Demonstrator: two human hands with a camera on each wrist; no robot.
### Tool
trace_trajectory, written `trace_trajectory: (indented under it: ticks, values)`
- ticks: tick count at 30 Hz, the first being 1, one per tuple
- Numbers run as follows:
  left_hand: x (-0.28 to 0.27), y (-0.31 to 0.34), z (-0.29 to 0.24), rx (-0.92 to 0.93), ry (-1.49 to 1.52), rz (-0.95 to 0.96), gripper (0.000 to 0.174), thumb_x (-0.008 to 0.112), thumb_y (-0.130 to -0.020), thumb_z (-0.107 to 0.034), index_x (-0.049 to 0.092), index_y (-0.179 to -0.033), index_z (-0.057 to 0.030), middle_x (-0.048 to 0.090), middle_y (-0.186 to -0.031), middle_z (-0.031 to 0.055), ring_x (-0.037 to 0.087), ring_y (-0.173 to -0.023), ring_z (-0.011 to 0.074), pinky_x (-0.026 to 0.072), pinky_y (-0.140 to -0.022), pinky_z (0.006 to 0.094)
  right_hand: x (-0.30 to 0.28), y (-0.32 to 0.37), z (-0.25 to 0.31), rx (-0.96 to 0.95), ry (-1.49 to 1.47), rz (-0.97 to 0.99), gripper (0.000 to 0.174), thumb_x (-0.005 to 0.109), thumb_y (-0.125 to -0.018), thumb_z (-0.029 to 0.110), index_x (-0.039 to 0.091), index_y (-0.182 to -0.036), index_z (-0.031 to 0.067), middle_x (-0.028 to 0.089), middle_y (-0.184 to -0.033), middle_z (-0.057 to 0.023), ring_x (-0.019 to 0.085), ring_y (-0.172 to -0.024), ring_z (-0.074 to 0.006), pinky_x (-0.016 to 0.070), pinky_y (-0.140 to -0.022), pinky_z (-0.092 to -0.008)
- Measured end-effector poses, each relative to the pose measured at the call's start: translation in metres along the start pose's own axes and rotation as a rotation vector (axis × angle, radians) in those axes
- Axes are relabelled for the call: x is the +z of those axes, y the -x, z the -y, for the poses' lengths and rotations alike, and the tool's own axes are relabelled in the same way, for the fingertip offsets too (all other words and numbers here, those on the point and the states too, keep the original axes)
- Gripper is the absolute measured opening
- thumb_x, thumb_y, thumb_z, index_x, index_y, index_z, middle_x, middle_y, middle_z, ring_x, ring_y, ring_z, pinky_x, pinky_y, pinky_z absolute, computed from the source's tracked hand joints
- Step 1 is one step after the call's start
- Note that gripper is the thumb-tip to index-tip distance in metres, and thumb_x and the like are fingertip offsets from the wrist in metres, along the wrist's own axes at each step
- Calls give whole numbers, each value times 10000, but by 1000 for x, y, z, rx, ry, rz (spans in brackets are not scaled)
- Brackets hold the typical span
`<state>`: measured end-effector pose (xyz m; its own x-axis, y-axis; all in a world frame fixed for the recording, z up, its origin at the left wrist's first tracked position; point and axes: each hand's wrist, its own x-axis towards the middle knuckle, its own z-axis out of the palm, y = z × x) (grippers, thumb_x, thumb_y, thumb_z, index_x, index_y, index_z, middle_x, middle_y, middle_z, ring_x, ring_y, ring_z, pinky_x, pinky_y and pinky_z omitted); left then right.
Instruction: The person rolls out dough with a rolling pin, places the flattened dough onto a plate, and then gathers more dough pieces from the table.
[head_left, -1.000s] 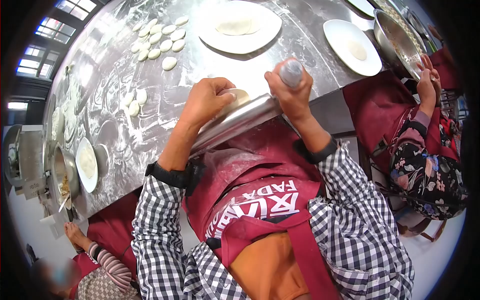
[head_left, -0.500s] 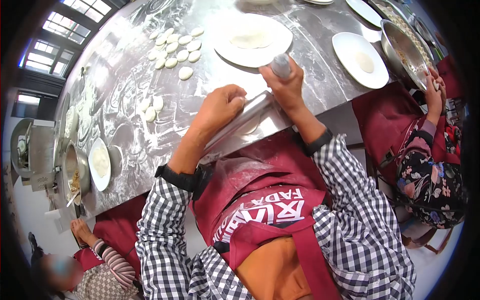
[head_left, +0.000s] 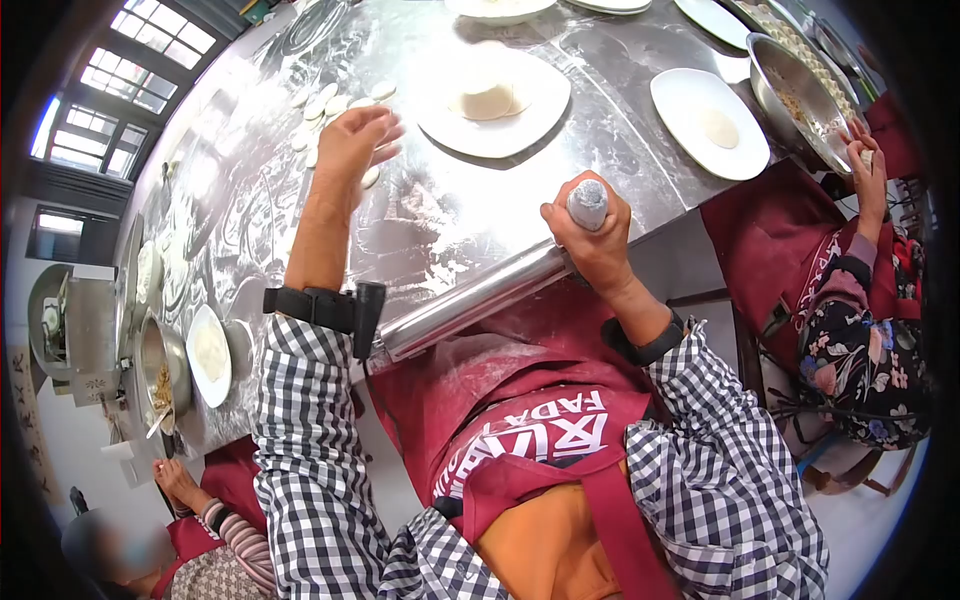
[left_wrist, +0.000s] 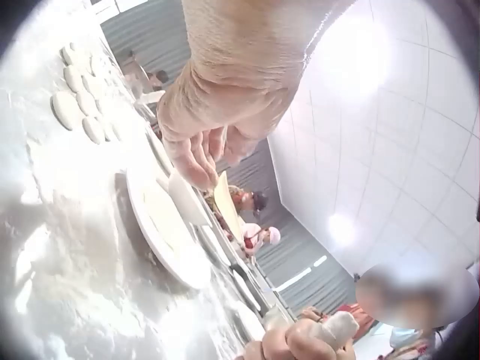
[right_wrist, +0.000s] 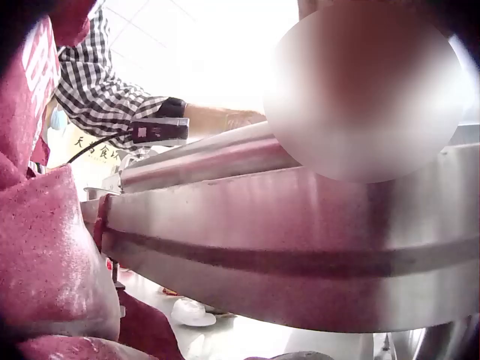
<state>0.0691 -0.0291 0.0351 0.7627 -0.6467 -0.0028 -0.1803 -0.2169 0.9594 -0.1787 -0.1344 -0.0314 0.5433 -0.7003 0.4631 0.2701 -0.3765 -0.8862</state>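
My right hand [head_left: 592, 232] grips the grey handle [head_left: 588, 203] of a thick steel rolling pin [head_left: 475, 300], which lies along the table's near edge. My left hand [head_left: 350, 148] is raised off the table, between the small dough pieces [head_left: 320, 105] and a large white plate [head_left: 545, 110]. Its fingers are loosely bent and blurred in the head view. The left wrist view has a thin dough wrapper [left_wrist: 226, 206] in the air just past the fingertips, apart from them. Over the plate, pale flat wrappers [head_left: 485, 98] overlap.
A white plate with one round [head_left: 718, 128] and a steel bowl of filling [head_left: 785, 85] stand to the right, by another person's hands [head_left: 868, 160]. At left are a small white plate [head_left: 210, 355] and another filling bowl [head_left: 165, 365], near a seated person. Flour streaks the steel table [head_left: 270, 250].
My left hand has left the rolling pin and swung up and away, to the left of the plate. The round of dough by the pin is gone from there. The pin has rolled back toward the edge.
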Motion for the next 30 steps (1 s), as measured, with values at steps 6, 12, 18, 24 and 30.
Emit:
trace_trajectory:
  ticks: [6,12,18,24,30]
  values:
    - [-43,-8,71,98,-964,-76,253,638,-709,-179,649,-960,-148,653,-986,121,624,-891,300,477,-791,363,3,0,-6,4,2,-31,216,685,-681,62,470,-684,44,518,-571,-35,506,-510,-127,427,-510,-282]
    - [10,45,31,143,-887,245,283,693,-644,-199,637,-904,-104,663,-886,133,633,-842,291,489,-732,368,6,-3,-10,-1,-6,-56,210,684,-677,65,475,-685,42,524,-577,-38,510,-513,-127,429,-511,-284]
    - [30,85,21,128,-900,385,275,711,-666,-164,606,-890,-45,640,-766,94,616,-704,232,474,-647,323,5,-1,-6,6,8,-55,200,681,-680,68,484,-696,36,528,-582,-31,510,-520,-122,427,-512,-283]
    - [31,100,35,-134,-159,389,223,674,-690,-131,605,-861,-4,622,-738,73,588,-685,156,461,-621,295,5,0,-2,44,-27,-31,200,683,-686,73,487,-691,35,526,-580,-28,499,-525,-102,422,-508,-278]
    - [41,105,36,-20,-337,345,177,633,-732,-122,626,-848,12,620,-703,76,573,-658,138,459,-618,284,13,-16,30,-213,79,9,183,697,-715,18,516,-715,43,540,-622,11,493,-569,-49,411,-523,-207]
